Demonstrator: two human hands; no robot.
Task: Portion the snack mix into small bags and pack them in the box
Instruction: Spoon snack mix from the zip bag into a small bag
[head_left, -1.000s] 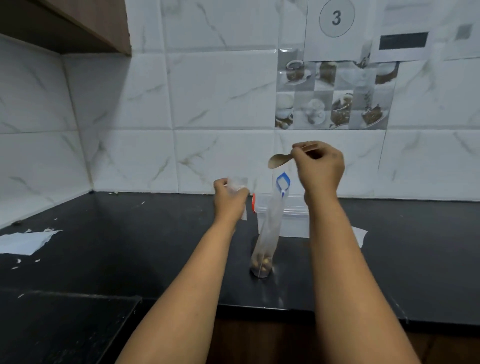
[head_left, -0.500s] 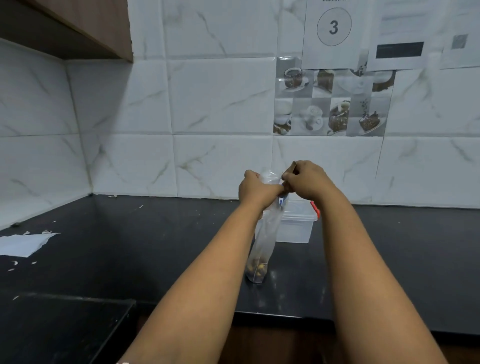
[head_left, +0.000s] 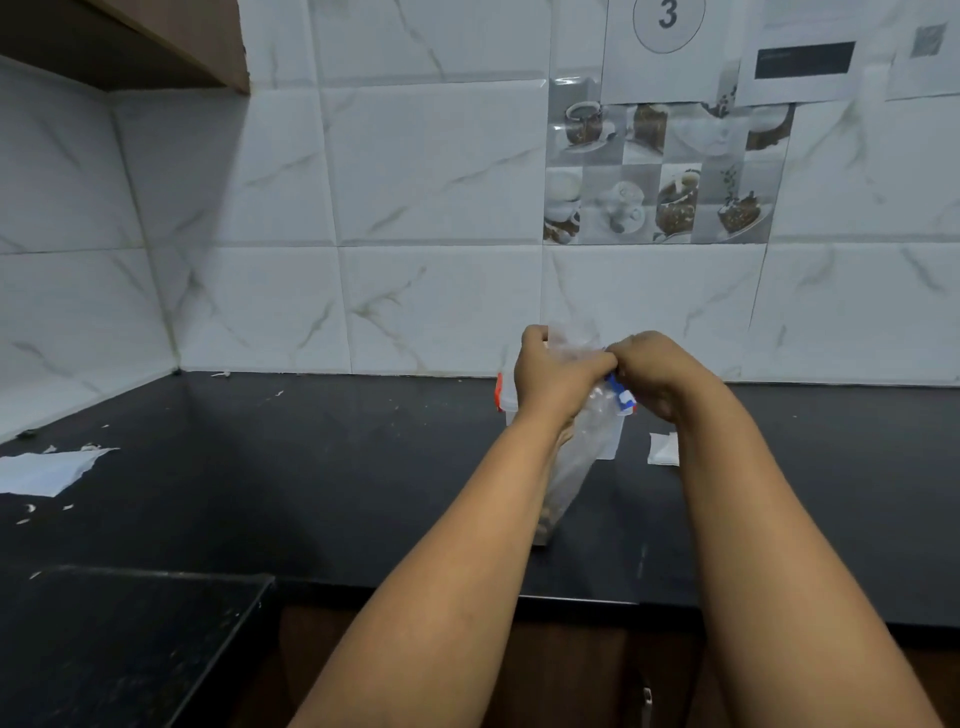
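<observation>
left hand (head_left: 545, 376) – right hand (head_left: 652, 371) | both hands pinching bag (head_left: 579, 457) top | upright on counter (head_left: 311, 467)

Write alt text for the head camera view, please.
Two hands, left and right, pinch the top of a clear bag with snack mix at its bottom, standing on a black counter. A plastic box sits behind it.
</observation>
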